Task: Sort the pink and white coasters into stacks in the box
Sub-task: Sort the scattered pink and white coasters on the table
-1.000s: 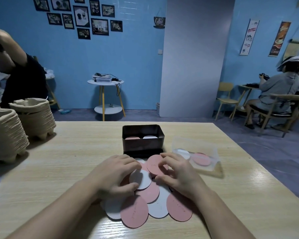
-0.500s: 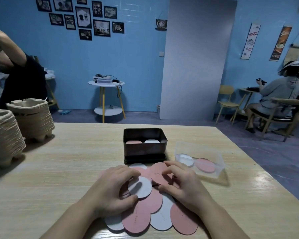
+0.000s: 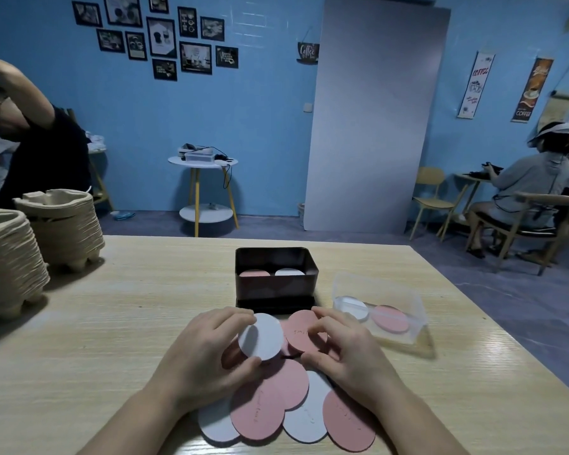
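Two coasters held just in front of the dark rectangular box point(image 3: 276, 290).
The left hand point(image 3: 207, 353) grips a white round coaster point(image 3: 260, 336) and the right hand point(image 3: 345, 353) pinches a pink round coaster point(image 3: 304, 330), above an overlapping pile of coasters point(image 3: 276, 408) partly hidden by both hands. A clear plastic tray point(image 3: 418, 310) sits right of the box on the wooden table point(image 3: 128, 323).

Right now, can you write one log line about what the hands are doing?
left hand: holds white coaster | right hand: holds pink coaster | box: pink stack left, white stack right
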Action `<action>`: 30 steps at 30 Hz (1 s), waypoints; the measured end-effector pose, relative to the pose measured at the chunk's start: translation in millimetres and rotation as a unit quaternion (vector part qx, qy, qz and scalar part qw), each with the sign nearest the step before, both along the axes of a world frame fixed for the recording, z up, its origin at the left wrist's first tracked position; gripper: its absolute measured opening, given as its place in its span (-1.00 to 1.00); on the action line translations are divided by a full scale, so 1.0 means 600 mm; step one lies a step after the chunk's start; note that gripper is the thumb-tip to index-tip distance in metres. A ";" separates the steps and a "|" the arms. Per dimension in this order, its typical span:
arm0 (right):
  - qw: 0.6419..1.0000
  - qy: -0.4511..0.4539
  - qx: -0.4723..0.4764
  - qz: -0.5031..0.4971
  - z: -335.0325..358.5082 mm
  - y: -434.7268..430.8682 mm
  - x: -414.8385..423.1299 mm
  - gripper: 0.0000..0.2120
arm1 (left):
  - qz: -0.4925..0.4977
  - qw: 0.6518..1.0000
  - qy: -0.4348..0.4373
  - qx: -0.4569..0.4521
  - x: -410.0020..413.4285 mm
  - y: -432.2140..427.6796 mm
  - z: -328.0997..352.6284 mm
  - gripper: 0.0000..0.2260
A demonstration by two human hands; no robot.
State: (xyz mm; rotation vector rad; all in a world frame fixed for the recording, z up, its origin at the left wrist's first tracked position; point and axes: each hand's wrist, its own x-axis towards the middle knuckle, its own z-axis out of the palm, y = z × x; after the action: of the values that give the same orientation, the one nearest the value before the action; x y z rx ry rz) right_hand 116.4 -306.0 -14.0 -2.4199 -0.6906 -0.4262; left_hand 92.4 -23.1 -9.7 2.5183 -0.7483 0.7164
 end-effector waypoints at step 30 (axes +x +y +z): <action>0.987 -0.107 -0.061 0.108 0.005 0.045 -0.005 -0.63 | -0.060 0.996 -0.061 0.019 0.010 -0.008 -0.012 -0.68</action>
State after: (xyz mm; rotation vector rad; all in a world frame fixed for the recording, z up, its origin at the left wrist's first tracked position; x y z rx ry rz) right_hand 113.4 -279.2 -11.0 -2.3989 -1.0894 -0.5726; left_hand 98.3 -27.7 -16.9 2.4553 -0.9541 0.8269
